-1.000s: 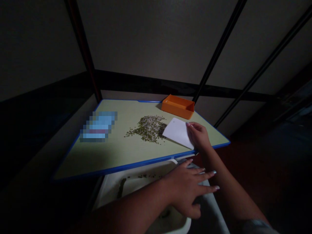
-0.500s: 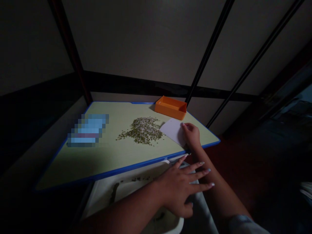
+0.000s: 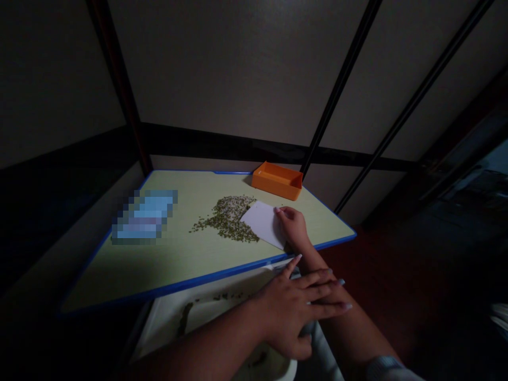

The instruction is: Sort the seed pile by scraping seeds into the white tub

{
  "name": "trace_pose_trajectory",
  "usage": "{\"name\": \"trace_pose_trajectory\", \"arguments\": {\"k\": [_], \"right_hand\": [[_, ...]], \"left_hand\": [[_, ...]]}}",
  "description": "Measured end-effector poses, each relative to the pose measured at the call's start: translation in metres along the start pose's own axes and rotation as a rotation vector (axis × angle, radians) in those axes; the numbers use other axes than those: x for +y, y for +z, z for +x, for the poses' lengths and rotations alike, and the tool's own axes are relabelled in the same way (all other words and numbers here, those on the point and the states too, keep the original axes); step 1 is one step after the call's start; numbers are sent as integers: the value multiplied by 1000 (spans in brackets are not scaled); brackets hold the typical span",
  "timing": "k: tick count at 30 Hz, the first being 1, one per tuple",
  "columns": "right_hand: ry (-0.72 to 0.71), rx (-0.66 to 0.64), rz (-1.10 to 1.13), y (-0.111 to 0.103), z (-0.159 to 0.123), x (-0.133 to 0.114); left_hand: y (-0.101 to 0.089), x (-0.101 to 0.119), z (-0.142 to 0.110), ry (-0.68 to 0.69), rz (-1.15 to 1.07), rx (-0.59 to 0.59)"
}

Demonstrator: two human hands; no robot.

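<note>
Blue-and-white object [image 3: 145,217] on the surface [image 3: 190,275]: pixelated, identity and any print unreadable. Grain pile [image 3: 226,219]: pieces too small to name the kind. White card [image 3: 260,222]: right edge covered by the right hand [image 3: 291,227]. White basin [image 3: 166,336]: lower part cut off by the frame edge, part hidden behind the left hand [image 3: 291,312]; dark contents too dim to identify. Right sleeve [image 3: 383,366]: cut off at frame edge.

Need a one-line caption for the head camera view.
Right hand on a white scraper at the edge of a pile of green seeds, left hand over a white tub.
</note>
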State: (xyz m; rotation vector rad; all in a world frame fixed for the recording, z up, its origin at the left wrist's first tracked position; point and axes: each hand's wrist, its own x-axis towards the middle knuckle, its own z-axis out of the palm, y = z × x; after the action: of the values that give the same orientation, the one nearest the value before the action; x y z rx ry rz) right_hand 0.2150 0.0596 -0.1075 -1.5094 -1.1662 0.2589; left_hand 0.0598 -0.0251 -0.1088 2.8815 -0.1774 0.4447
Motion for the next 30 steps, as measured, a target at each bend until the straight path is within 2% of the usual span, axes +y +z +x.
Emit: {"name": "trace_pose_trajectory", "arguments": {"k": [9,19,30], "right_hand": [[10,-39,53,12,-4,-9],[16,-87,140,9,-7,-13],[24,-44,190,5,-10,-6]], "left_hand": [[5,-1,0,-16,11,13],[6,0,0,-1,30,16],[6,-1,-1,8,29,2]]}}
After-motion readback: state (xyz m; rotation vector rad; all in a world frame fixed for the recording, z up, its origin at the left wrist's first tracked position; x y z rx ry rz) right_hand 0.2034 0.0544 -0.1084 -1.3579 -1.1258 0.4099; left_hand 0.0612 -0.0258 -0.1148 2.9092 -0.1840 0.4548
